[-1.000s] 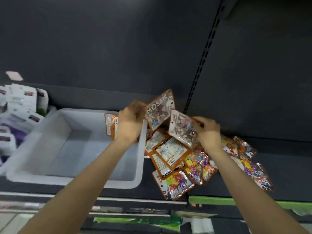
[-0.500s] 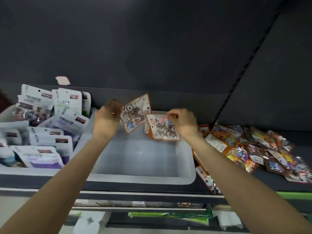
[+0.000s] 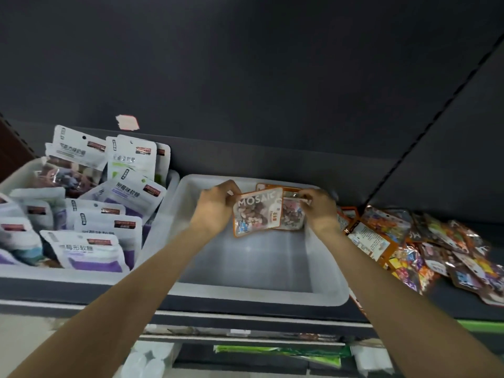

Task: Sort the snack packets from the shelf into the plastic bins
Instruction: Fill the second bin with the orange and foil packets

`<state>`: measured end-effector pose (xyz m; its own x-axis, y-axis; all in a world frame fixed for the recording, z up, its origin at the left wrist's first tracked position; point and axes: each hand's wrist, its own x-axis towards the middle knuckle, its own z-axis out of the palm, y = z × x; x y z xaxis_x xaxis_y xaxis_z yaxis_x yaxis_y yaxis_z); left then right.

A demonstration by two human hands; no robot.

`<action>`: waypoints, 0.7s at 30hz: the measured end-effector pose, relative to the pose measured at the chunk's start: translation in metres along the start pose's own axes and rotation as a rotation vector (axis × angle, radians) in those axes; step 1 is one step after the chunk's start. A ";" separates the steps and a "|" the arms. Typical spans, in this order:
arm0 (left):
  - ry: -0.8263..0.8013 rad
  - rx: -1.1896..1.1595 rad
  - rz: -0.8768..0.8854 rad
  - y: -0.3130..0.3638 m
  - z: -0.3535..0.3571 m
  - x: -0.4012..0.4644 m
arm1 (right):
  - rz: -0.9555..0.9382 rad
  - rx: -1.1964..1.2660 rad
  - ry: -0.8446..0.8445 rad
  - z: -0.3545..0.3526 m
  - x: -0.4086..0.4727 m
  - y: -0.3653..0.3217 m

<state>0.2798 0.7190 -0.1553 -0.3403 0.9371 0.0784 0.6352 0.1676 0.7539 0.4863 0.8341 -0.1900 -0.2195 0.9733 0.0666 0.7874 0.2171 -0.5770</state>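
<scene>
At frame centre, the left hand [image 3: 215, 207] pinches a MOSAIC packet [image 3: 257, 211] and the right hand [image 3: 321, 207] grips a second packet [image 3: 293, 215], both over the far end of the white bin [image 3: 245, 268]. More loose packets [image 3: 436, 249] lie on the shelf [image 3: 463, 309] at right.

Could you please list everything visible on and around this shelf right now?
Translucent white plastic bin: one, centre of shelf.
Orange-edged MOSAIC snack packets: at least two, held over that bin.
Second white plastic bin: one, left.
White-and-purple pouches: many, filling the left bin.
Loose pile of colourful orange-edged packets: many, on the shelf at right.
Pink sticker: one, dark back panel.
Left hand: grips the front packet.
Right hand: grips the rear packet.
</scene>
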 end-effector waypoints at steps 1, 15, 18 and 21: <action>-0.041 -0.001 -0.005 0.002 0.011 0.002 | 0.009 0.021 0.019 -0.003 -0.006 0.003; -0.147 0.056 -0.171 0.021 0.095 0.027 | 0.153 0.077 -0.171 -0.017 -0.041 0.050; -0.185 0.057 -0.144 0.024 0.098 0.026 | 0.126 0.177 -0.184 -0.022 -0.046 0.053; -0.153 0.016 -0.099 0.027 0.103 0.022 | 0.088 0.229 -0.073 -0.035 -0.052 0.065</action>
<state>0.3612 0.7755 -0.2000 -0.2926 0.9513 -0.0971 0.6149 0.2649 0.7428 0.5691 0.7997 -0.2028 -0.2033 0.9780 -0.0459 0.6561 0.1013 -0.7479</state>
